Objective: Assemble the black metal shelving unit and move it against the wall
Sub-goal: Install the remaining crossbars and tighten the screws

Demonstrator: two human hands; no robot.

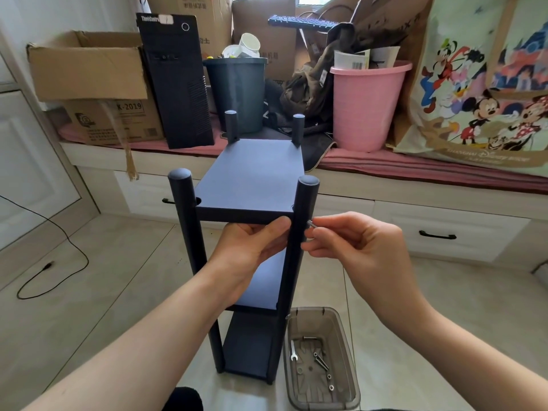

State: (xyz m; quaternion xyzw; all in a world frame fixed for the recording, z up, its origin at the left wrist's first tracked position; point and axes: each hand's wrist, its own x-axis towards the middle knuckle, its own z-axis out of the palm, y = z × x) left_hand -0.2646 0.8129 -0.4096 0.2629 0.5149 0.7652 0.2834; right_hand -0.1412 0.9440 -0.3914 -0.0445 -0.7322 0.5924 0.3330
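1. The black shelving unit (252, 185) is standing upright on the tiled floor (103, 262) right in front of me, just short of the window bench (415, 185). Three shelf panels are in place between four round posts.
2. My left hand (252, 247) is gripping the front edge of the top shelf, thumb on the front lip and the other fingers curled underneath, right next to the near right post (299, 232).
3. My right hand (353, 241) is pinching a small silver bolt (310, 223) between thumb and fingertips. The bolt's tip sits right at the side of that near right post, just below the top shelf. Can't tell if it's actually in a hole.
4. On the floor by the unit's right foot there's a clear grey plastic tray (321, 358) with a little wrench (293, 350), a few more bolts and some washers in it.
5. The bench behind has a pink bucket (366, 108), a dark bin (237, 90) stuffed with paper cups, a black PC tower (175, 81), cardboard boxes and a cartoon-print bag (480, 93).
6. A black cable (59, 250) loops across the floor on my left.
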